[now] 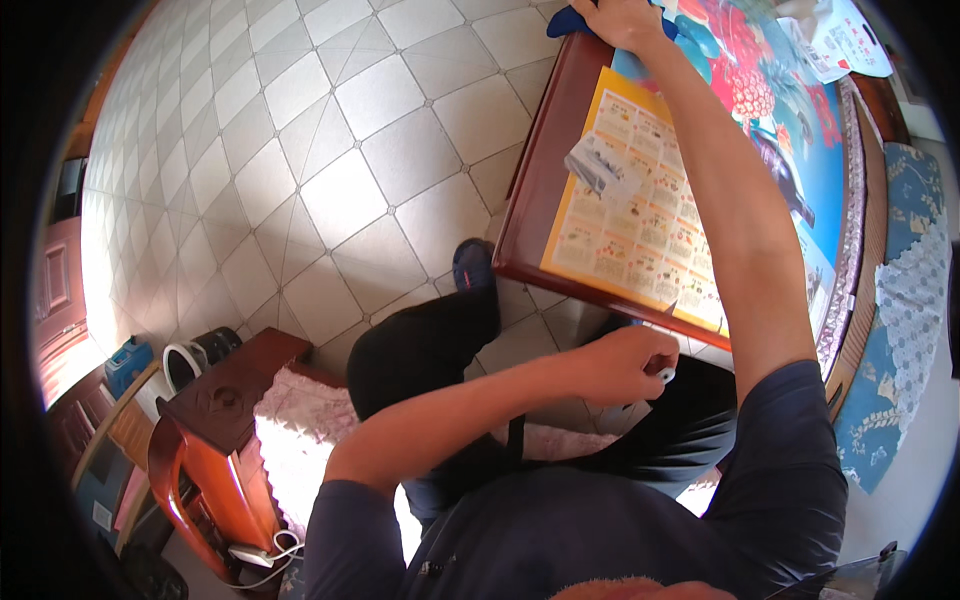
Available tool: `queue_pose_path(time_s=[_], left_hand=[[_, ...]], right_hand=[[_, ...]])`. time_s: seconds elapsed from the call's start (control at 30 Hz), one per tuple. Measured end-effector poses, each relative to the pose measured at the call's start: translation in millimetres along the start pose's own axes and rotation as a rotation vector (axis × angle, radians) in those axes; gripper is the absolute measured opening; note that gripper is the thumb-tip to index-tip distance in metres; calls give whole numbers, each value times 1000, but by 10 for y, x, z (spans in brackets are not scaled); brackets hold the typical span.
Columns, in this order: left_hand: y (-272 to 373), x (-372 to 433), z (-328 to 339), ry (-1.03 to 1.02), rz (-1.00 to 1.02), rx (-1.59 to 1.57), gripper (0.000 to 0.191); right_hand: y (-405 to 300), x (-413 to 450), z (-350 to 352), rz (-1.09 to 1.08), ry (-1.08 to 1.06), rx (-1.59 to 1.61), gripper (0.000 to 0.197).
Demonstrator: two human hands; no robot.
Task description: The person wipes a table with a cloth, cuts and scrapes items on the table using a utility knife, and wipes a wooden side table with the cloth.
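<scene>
My left hand (630, 365) is closed around a small white-ended object (666, 373), just off the table's near edge; most of the object is hidden in the fist. My right arm stretches across the wooden table (525, 217). At its far left corner my right hand (619, 21) lies on a dark blue cloth (568, 22), its fingers partly cut off by the picture's top edge. Beneath the right forearm is a printed chart with a yellow border (589, 191). A crumpled, clear and white plastic wrapper (600, 166) rests on the chart.
A colourful fruit-print table cover (750, 94) spreads under a white plastic bag (844, 41) at the far right. A patterned blue bench cushion (911, 191) borders the right side. To the left stand a carved wooden armrest (225, 390) and a blue container (129, 364). My knees are close to the table.
</scene>
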State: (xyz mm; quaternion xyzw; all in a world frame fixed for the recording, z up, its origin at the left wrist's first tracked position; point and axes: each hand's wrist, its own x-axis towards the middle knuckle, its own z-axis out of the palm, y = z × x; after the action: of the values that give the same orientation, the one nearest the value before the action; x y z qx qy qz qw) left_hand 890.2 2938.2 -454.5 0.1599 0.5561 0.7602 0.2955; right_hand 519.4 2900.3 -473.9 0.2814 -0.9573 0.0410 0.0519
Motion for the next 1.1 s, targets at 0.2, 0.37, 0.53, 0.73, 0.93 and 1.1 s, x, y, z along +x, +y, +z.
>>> queue_pose_path(time_s=[0.2, 0.37, 0.53, 0.73, 0.93, 1.1], left_hand=[[65, 105, 186, -69, 97, 90, 16], [-16, -169, 372, -490, 67, 382, 15], [-236, -558, 818, -522, -7, 309, 16], [-495, -1138, 1005, -135, -335, -194, 9], [-663, -1104, 1209, 127, -480, -379, 9], [-545, -882, 1212, 155, -497, -328, 13]], right_hand=[[-319, -1328, -62, -292, 209, -63, 58], [-1130, -2755, -384, -377, 68, 138, 53], [-1191, -3295, -499, -396, 60, 156, 51], [-1186, -3257, -395, -419, 147, 138, 48], [-737, -3403, -424, -475, 135, 176, 48], [467, -4101, -573, -406, 55, 179, 52]])
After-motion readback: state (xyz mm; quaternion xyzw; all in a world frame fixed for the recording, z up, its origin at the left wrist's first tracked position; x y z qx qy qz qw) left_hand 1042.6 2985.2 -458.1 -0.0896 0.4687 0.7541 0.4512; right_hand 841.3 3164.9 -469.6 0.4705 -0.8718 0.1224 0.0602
